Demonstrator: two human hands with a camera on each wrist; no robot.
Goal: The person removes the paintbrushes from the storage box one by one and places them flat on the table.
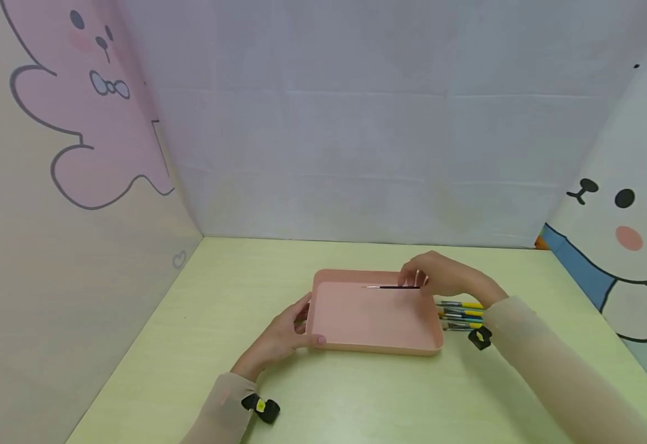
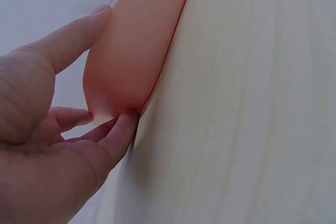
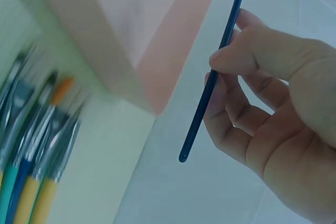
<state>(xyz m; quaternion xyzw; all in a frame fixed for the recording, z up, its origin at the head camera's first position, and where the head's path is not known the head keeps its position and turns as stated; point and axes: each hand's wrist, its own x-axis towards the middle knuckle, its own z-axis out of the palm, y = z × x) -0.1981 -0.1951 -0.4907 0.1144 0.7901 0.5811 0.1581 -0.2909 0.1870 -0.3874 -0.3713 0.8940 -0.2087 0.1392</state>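
Observation:
A pink rectangular tray (image 1: 373, 314) lies on the table. At its left end my left hand (image 1: 281, 339) grips it, thumb on the rim and fingers against the outer side; the left wrist view shows a fingertip (image 2: 126, 124) at the tray's lower edge. Over the tray's far right part, my right hand (image 1: 440, 274) pinches a thin paintbrush (image 1: 392, 287) between thumb and fingers. The brush is nearly level, its tip pointing left. Its dark blue handle (image 3: 198, 114) shows whole in the right wrist view, while the bristles fall outside that view.
Several paintbrushes (image 1: 462, 314) with yellow, blue and green handles lie side by side just right of the tray, partly under my right forearm. The pale wooden table (image 1: 190, 345) meets a white cloth wall (image 1: 356, 154) behind and printed cloth at both sides.

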